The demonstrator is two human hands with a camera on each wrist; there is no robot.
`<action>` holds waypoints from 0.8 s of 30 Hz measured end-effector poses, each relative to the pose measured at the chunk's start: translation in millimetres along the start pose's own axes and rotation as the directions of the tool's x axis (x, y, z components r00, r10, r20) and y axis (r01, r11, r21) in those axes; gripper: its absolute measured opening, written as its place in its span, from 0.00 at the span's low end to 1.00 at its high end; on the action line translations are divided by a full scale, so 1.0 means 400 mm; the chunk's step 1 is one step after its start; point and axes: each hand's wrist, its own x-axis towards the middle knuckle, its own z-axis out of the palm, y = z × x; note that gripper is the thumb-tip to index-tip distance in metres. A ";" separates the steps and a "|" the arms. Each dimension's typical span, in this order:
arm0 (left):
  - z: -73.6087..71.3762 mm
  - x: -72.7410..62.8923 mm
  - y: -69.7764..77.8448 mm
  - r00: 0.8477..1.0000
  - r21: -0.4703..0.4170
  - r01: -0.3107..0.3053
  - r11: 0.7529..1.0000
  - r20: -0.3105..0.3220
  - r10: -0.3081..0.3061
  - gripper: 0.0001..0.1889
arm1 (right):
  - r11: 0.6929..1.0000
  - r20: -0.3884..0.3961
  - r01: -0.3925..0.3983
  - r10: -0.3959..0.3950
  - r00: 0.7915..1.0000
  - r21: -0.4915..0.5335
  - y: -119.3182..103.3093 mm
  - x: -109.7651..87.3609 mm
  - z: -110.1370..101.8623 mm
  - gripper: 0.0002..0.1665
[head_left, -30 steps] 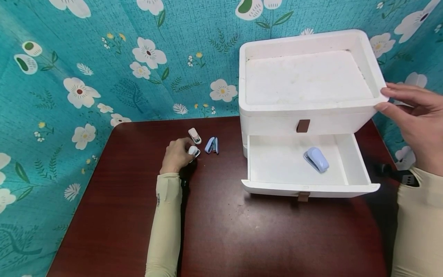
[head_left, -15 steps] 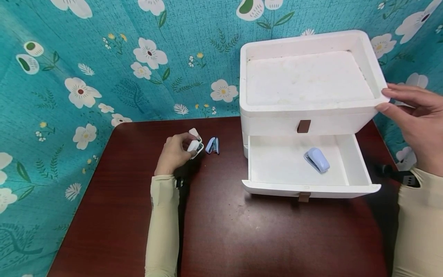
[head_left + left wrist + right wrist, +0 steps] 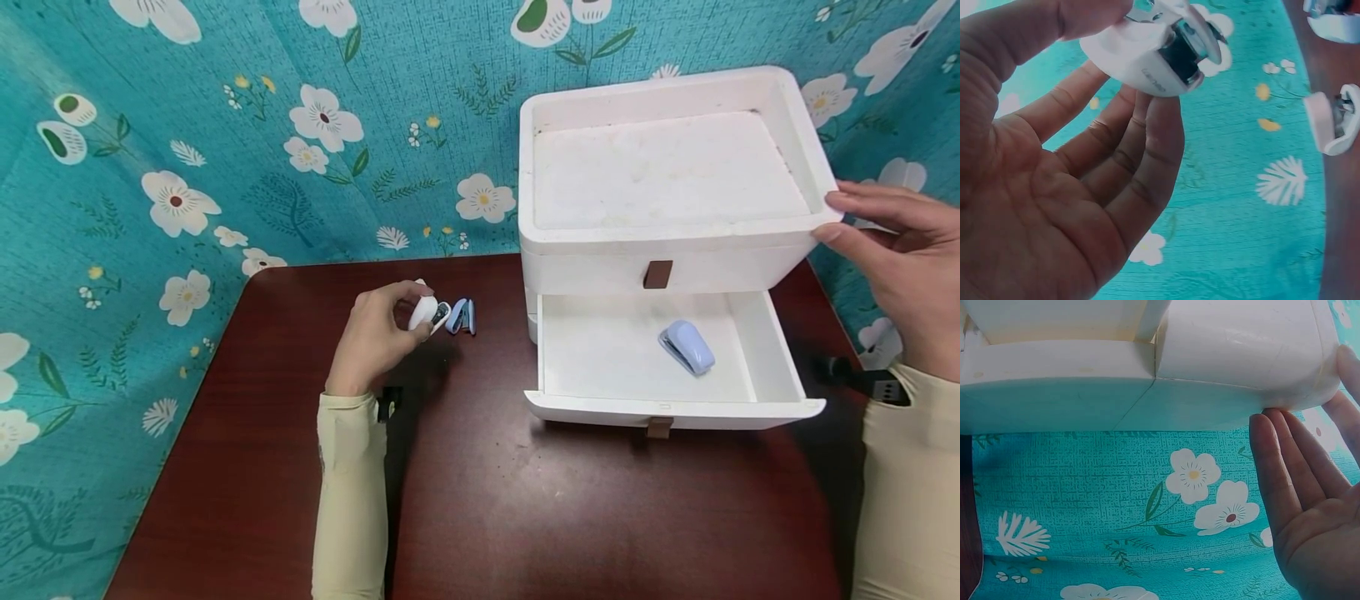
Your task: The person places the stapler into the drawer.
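Observation:
My left hand (image 3: 375, 333) pinches a white mini stapler (image 3: 1138, 62) between thumb and fingertips, its metal end pointing away from the palm. Just behind it on the table, mostly hidden by the hand in the head view, lies a pinkish-white stapler (image 3: 1321, 122). A light blue stapler (image 3: 461, 317) with spread jaws is right beside the held one. Another light blue stapler (image 3: 687, 347) lies in the pulled-out lower drawer (image 3: 600, 358). My right hand (image 3: 911, 258) touches the near right corner of the white drawer unit (image 3: 675, 167), its fingers fairly straight against the side.
The drawer unit has a shallow tray top and a second drawer (image 3: 592, 271) pushed in, with a brown pull tab (image 3: 657, 274). A dark red-brown table (image 3: 480, 500) carries everything. Behind and to the left hangs a teal floral cloth (image 3: 247, 150).
My left hand has picked up the white stapler from the table and brought it slightly right, toward the light blue one. The right hand and drawer have stayed where they were.

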 end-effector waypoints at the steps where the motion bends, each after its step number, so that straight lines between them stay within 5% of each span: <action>1: -0.002 -0.003 0.007 1.000 -0.005 -0.011 1.000 -0.005 0.011 0.22 | 1.000 0.000 0.000 0.000 1.000 -0.001 0.000 0.000 0.000 0.20; 24: -0.035 -0.042 0.126 0.970 -0.039 -0.240 0.970 -0.045 0.238 0.20 | 1.000 0.000 0.015 -0.015 1.000 0.003 -0.001 0.001 -0.002 0.20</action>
